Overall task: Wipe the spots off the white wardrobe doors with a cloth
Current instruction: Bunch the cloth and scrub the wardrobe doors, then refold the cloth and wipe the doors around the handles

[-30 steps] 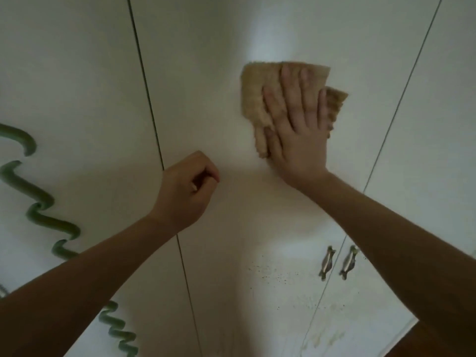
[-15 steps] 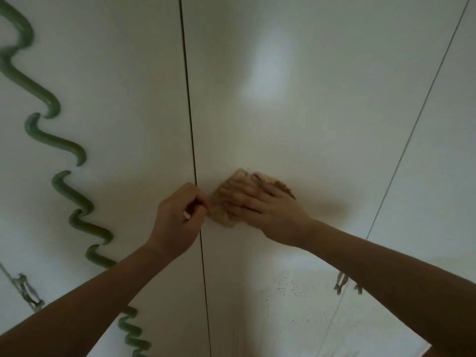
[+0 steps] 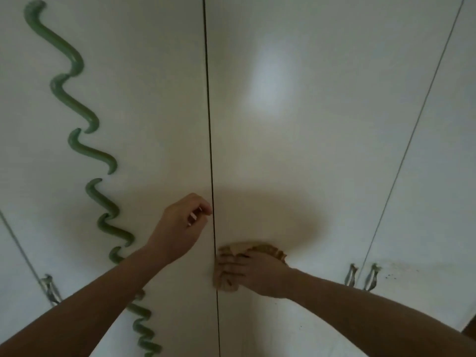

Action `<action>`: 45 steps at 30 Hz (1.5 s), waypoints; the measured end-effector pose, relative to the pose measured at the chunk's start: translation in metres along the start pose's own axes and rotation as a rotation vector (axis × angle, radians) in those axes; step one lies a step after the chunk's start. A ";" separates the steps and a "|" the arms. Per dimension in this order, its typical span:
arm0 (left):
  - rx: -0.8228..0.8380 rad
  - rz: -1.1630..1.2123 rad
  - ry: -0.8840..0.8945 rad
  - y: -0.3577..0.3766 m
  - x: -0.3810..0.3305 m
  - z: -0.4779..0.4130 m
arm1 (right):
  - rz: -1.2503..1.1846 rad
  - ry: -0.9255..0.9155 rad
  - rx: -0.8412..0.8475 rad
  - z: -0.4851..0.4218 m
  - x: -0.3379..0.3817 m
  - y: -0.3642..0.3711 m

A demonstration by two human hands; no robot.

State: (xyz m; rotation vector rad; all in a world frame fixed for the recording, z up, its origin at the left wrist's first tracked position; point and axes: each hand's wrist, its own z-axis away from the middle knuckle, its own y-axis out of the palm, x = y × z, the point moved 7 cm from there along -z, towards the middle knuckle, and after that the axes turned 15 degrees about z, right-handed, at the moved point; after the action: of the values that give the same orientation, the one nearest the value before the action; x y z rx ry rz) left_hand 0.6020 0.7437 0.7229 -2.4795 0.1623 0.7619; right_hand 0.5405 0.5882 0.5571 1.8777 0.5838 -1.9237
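White wardrobe doors (image 3: pixel 296 150) fill the view. My right hand (image 3: pixel 253 273) presses a tan cloth (image 3: pixel 260 248) flat against the middle door, just right of the dark gap between doors; the fingers cover most of the cloth. My left hand (image 3: pixel 180 228) hovers at the gap with fingers curled and holds nothing. Small dark spots (image 3: pixel 389 275) speckle the door at the right, beside the handles.
A wavy green decoration (image 3: pixel 77 145) runs down the left door. Paired metal handles (image 3: pixel 362 276) sit at the right door seam, and another handle (image 3: pixel 50 289) is at the lower left. A second door gap slants up the right side.
My right hand has swept the cloth down the middle door, from high up to low beside the gap. My left hand stayed curled near the gap.
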 end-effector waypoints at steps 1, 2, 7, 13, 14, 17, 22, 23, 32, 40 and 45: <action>0.039 0.011 -0.008 0.002 -0.004 -0.004 | -0.184 0.039 -0.049 0.005 -0.032 -0.012; 0.098 0.021 0.000 0.007 -0.012 -0.010 | -0.284 0.104 -0.118 0.011 -0.062 -0.024; 0.387 0.102 0.005 0.033 -0.063 -0.042 | -0.324 0.161 -0.394 0.059 -0.145 -0.065; 0.341 0.309 -0.013 0.047 -0.111 -0.082 | -0.418 0.150 -0.278 0.109 -0.184 -0.060; 0.313 0.341 -0.016 0.048 -0.115 -0.086 | -0.490 0.184 -0.304 0.118 -0.192 -0.066; 0.280 0.362 -0.006 0.058 -0.123 -0.094 | -0.663 0.524 -0.513 0.159 -0.247 -0.088; 0.276 0.384 -0.012 0.065 -0.137 -0.105 | -1.197 1.039 0.070 0.193 -0.288 -0.016; 0.303 0.419 -0.015 0.068 -0.141 -0.105 | -1.411 1.025 0.210 0.191 -0.271 -0.002; 0.199 0.610 -0.212 0.068 -0.142 -0.107 | -1.766 0.976 0.226 0.165 -0.228 0.005; -0.150 0.089 -0.009 0.053 -0.184 -0.097 | -2.233 1.146 -0.022 0.194 -0.244 -0.015; 0.265 0.240 -0.138 0.113 -0.221 -0.063 | -2.339 1.160 -0.024 0.224 -0.256 -0.012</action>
State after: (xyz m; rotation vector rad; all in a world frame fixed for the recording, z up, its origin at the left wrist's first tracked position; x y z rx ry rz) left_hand 0.4186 0.6052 0.8370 -2.1718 0.4846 0.9421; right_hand 0.3537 0.4731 0.8172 1.6582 4.1622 -0.3388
